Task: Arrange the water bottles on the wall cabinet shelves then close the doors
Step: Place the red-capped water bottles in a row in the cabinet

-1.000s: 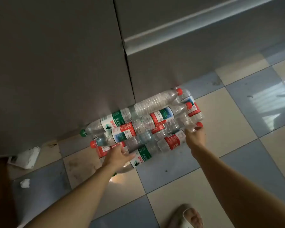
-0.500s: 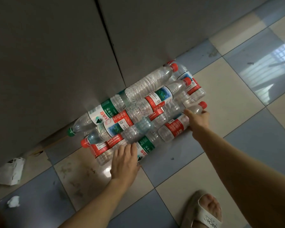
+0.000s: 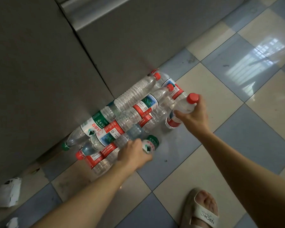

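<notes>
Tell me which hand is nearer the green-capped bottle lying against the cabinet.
Left. The left hand grips a bottle beside the green-capped bottle; the right hand is across the pile.

The pile of bottles (image 3: 128,116) lies on the tiled floor (image 3: 220,99) tight against the grey cabinet front (image 3: 39,63), so from the far side no hand can pass. To the right and near the pile the floor is bare tile, free for reaching. Near right stands a foot in a sandal (image 3: 202,209). At the near left lies crumpled paper (image 3: 7,193), perhaps a torn carton, well apart from the pile.
</notes>
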{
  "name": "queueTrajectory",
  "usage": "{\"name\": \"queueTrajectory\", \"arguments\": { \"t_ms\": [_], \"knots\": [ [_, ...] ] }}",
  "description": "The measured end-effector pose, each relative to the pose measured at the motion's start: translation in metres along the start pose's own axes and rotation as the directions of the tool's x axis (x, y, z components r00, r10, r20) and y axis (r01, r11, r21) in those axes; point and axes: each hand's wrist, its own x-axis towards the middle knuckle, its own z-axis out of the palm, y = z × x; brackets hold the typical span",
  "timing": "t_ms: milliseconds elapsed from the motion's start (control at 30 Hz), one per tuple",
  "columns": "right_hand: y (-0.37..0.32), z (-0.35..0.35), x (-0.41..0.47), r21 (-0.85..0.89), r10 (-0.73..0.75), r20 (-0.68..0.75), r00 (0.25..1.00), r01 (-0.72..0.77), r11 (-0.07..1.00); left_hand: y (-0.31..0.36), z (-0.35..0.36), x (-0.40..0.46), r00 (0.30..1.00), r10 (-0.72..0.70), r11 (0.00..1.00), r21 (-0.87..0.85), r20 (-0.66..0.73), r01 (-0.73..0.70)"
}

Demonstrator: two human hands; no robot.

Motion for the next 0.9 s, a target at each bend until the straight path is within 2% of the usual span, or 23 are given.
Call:
{"name": "queueTrajectory", "arguments": {
  "t_ms": [100, 167, 200, 267, 433, 600, 800, 833, 900],
  "knots": [
    [-0.001, -0.006, 0.000, -0.081, -0.027, 0.073, 0.997, 0.033, 0.996, 0.030, -0.037, 0.017, 0.971, -0.108, 0.935, -0.311, 0.215, 0.173],
    [0.000, -0.010, -0.002, -0.119, -0.038, 0.134, 0.990, 0.054, 0.991, 0.047, -0.060, 0.022, 0.896, -0.168, 0.793, -0.483, 0.412, 0.371],
    [0.001, -0.012, -0.004, -0.129, -0.042, 0.161, 0.986, 0.063, 0.990, 0.054, -0.068, 0.022, 0.858, -0.178, 0.730, -0.520, 0.481, 0.443],
    [0.003, -0.017, -0.009, -0.151, -0.052, 0.197, 0.979, 0.082, 0.985, 0.062, -0.074, 0.024, 0.834, -0.185, 0.669, -0.555, 0.519, 0.494],
    [0.007, -0.024, -0.011, -0.134, -0.035, 0.237, 0.971, 0.069, 0.989, 0.067, -0.071, 0.027, 0.831, -0.149, 0.479, -0.697, 0.536, 0.534],
    [0.019, -0.022, -0.011, -0.074, -0.028, 0.266, 0.964, 0.049, 0.996, 0.065, -0.059, 0.029, 0.863, -0.073, 0.467, -0.747, 0.500, 0.473],
    [0.039, -0.023, -0.014, -0.041, 0.043, 0.358, 0.933, -0.030, 0.999, 0.040, -0.044, 0.023, 0.909, -0.016, 0.375, -0.840, 0.417, 0.392],
    [0.043, -0.023, -0.015, -0.047, 0.056, 0.368, 0.928, -0.041, 0.998, 0.033, -0.038, 0.022, 0.932, -0.030, 0.400, -0.850, 0.362, 0.344],
    [0.049, -0.021, -0.014, -0.068, 0.084, 0.377, 0.922, -0.063, 0.996, 0.019, -0.025, 0.019, 0.985, -0.008, 0.565, -0.813, 0.170, 0.145]
  ]
}}
